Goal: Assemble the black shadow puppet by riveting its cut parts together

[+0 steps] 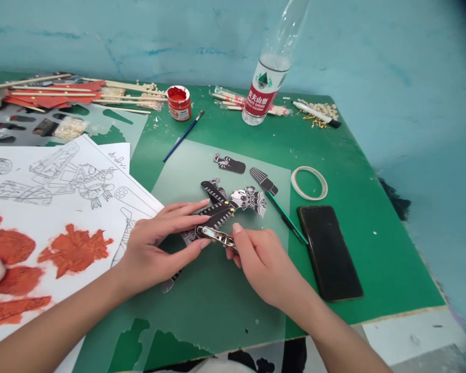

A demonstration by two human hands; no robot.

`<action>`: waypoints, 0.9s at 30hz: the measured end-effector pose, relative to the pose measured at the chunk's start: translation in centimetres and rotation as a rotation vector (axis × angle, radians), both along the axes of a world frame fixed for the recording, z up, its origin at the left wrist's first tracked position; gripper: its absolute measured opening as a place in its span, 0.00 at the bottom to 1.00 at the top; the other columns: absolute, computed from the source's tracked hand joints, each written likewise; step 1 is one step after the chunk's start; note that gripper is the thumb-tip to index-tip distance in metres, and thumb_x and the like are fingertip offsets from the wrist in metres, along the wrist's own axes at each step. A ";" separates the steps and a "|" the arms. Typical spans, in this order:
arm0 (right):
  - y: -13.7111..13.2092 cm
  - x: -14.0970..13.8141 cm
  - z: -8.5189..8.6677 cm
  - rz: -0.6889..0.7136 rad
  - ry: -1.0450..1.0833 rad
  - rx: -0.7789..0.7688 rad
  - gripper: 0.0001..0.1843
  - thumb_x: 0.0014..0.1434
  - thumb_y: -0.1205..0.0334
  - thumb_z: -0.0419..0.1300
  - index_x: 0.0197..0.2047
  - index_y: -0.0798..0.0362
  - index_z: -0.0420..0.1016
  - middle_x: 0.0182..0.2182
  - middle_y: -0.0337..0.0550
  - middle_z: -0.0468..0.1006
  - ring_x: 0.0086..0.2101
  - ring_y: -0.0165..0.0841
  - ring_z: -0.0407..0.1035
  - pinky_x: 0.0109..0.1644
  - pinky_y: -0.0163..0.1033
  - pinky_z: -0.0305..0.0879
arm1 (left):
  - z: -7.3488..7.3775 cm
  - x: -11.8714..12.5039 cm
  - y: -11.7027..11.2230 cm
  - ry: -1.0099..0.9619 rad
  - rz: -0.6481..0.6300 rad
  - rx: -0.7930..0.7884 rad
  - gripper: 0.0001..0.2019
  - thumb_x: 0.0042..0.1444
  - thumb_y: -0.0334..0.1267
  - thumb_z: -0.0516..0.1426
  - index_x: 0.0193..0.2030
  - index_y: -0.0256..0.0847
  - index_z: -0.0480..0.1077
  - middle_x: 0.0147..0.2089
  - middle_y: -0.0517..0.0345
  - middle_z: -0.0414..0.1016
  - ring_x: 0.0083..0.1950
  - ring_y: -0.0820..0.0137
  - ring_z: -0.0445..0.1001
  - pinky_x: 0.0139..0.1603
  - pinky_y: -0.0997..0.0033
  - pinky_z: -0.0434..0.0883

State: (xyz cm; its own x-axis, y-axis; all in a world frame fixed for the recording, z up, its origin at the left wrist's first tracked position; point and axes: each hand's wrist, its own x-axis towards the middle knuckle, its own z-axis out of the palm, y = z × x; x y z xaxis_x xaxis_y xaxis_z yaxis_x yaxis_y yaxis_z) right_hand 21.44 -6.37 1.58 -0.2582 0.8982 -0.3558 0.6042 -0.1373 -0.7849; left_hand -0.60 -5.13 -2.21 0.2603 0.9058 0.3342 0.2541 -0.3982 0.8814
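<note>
A jointed black-and-white paper puppet (220, 211) lies in front of me, with a printed head and brass fasteners at its joints. My left hand (161, 233) grips it from the left, long fingers over the body and thumb beneath. My right hand (258, 256) is closed round a small silver plier-like tool (217, 235), whose jaws meet the puppet's lower edge by my left fingertips. Part of the puppet is hidden under my left hand. Two loose puppet pieces, a black body-like piece (233, 165) and a striped black piece (263, 180), lie just beyond.
A green-and-black pen (287, 217), a phone (330, 254) and a tape roll (309, 182) lie right. Behind stand a red paint jar (179, 102) and a water bottle (262, 88), with a paintbrush (184, 135) nearby. Printed sheets (108, 155) and wooden sticks (58, 95) lie left.
</note>
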 end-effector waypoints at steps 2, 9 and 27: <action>0.0 0.0 0.1 0.012 -0.006 0.003 0.32 0.77 0.50 0.41 0.23 0.52 0.66 0.16 0.34 0.64 0.19 0.27 0.57 0.26 0.38 0.48 | 0.0 0.0 0.0 0.001 -0.008 0.005 0.23 0.55 0.26 0.68 0.56 0.52 0.80 0.60 0.53 0.81 0.62 0.56 0.78 0.65 0.48 0.74; 0.0 -0.1 0.2 0.046 -0.021 0.034 0.30 0.77 0.54 0.41 0.23 0.51 0.63 0.16 0.33 0.58 0.18 0.27 0.52 0.27 0.40 0.44 | 0.2 0.0 0.0 0.008 -0.027 0.012 0.23 0.56 0.27 0.67 0.57 0.52 0.79 0.61 0.53 0.80 0.60 0.56 0.79 0.65 0.49 0.74; 0.0 0.0 0.1 0.060 -0.052 0.035 0.29 0.76 0.55 0.40 0.23 0.51 0.62 0.16 0.33 0.59 0.19 0.28 0.53 0.27 0.41 0.43 | 0.2 -0.1 0.0 0.018 -0.041 -0.011 0.22 0.57 0.28 0.67 0.57 0.52 0.80 0.62 0.52 0.79 0.60 0.55 0.79 0.65 0.47 0.74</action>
State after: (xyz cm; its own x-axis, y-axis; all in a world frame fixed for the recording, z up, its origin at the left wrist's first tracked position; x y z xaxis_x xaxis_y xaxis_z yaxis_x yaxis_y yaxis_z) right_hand 21.41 -6.36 1.69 -0.2934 0.8939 -0.3389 0.6508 -0.0729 -0.7557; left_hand -0.71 -5.16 -2.00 0.3028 0.8982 0.3188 0.2540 -0.3985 0.8813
